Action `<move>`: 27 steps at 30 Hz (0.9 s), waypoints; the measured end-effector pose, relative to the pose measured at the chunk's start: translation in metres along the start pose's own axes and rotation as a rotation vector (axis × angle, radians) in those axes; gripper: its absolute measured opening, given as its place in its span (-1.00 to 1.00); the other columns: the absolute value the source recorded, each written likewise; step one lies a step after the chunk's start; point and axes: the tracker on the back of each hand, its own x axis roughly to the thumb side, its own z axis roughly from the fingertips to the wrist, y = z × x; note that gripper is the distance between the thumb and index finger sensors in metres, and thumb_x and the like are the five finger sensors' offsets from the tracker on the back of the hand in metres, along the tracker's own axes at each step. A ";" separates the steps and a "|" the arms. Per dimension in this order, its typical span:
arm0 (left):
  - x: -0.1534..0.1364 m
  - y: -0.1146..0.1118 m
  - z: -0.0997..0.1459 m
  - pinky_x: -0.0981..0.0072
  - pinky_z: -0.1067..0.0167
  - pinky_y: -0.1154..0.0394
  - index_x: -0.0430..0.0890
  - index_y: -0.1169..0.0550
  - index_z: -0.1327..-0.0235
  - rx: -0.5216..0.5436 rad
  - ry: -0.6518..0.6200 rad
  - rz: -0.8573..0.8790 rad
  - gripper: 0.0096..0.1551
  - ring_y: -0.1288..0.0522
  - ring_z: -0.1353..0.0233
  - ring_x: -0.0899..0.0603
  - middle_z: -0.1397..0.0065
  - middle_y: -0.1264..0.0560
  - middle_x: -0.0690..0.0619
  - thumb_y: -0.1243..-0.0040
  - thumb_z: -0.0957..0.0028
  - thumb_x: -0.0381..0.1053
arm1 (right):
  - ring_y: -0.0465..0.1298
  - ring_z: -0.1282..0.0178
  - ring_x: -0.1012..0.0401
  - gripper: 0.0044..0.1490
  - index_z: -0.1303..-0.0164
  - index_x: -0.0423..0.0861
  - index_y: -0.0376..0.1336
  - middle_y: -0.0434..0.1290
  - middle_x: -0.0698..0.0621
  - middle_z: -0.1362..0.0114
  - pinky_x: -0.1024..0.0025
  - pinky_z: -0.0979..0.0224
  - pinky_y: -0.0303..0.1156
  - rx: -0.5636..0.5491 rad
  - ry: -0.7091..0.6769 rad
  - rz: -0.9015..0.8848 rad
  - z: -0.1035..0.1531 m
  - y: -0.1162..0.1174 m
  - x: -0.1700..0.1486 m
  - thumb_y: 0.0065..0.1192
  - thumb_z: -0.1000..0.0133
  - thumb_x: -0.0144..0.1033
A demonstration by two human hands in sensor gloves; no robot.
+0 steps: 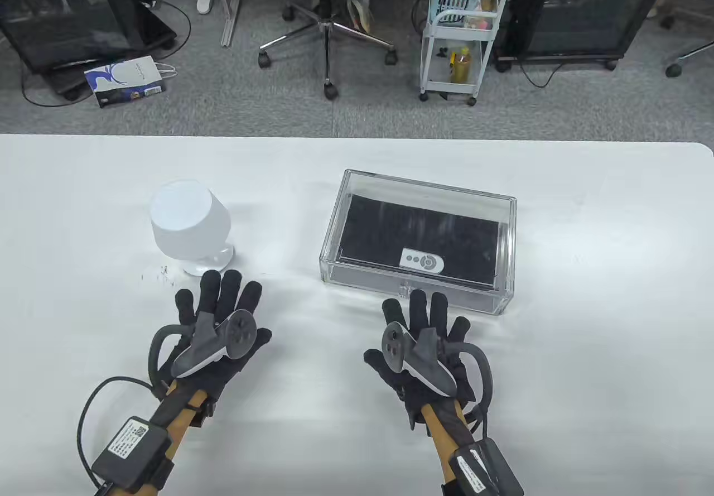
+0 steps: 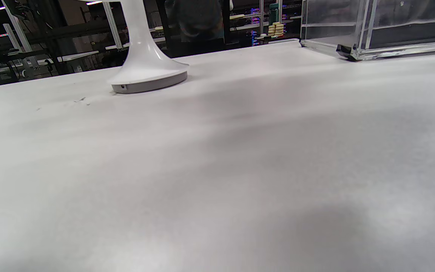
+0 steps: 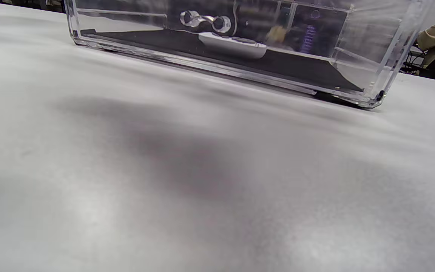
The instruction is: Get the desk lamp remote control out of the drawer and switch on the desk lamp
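On white table (image 1: 585,351), both hands flat, fingers spread: left hand (image 1: 215,331) near desk lamp (image 1: 189,228), right hand (image 1: 424,345) before closed clear drawer (image 1: 417,239). Remote control (image 1: 422,261) inside on black liner. Ring handle (image 3: 205,20) plain in right wrist view only.

White lamp (image 1: 188,227), remote (image 1: 423,261) inside clear drawer box (image 1: 505,250), both gloved hands flat

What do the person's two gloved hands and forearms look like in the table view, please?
Both the left hand and right hand wear black fabric sensor gloves. A grey-and-white controller-shaped tracker with a dark ring sits on each back. Tan forearm bars carry black boxes with white labels; a black cable loops from the left one.
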 end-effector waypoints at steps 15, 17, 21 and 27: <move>-0.002 -0.004 -0.004 -0.44 -0.41 0.41 0.40 0.42 -0.39 -0.024 -0.002 0.014 -0.08 0.58 -0.66 -0.18 -0.63 0.56 0.17 0.49 0.13 0.58 | -0.18 -0.82 -0.03 0.15 -0.55 0.42 -0.39 -0.31 0.07 -0.78 -0.22 -0.68 -0.02 -0.005 0.054 -0.055 -0.004 -0.002 -0.011 -0.22 0.16 0.70; -0.003 -0.006 -0.005 -0.44 -0.41 0.41 0.39 0.42 -0.39 -0.029 0.003 0.016 -0.08 0.58 -0.66 -0.19 -0.63 0.56 0.17 0.49 0.13 0.58 | -0.03 -0.82 -0.02 0.14 -0.55 0.41 -0.38 -0.22 0.05 -0.79 -0.16 -0.68 0.10 -0.040 0.078 -0.076 -0.004 -0.005 -0.015 -0.18 0.15 0.68; -0.004 -0.006 -0.004 -0.44 -0.41 0.41 0.39 0.42 -0.39 -0.028 0.008 0.022 -0.08 0.58 -0.66 -0.19 -0.63 0.56 0.17 0.49 0.13 0.58 | 0.45 -0.58 0.13 0.17 -0.59 0.31 -0.22 0.18 0.12 -0.71 0.21 -0.48 0.44 -0.102 0.172 -0.119 -0.008 -0.013 -0.027 -0.04 0.15 0.66; -0.005 -0.004 -0.008 -0.44 -0.41 0.42 0.40 0.42 -0.39 -0.024 0.003 0.028 -0.08 0.58 -0.66 -0.18 -0.63 0.56 0.18 0.49 0.13 0.58 | 0.76 0.30 0.32 0.05 -0.30 0.06 0.29 0.68 0.12 -0.05 0.61 0.30 0.64 -0.205 0.302 -0.164 -0.026 -0.022 -0.034 0.20 0.20 0.61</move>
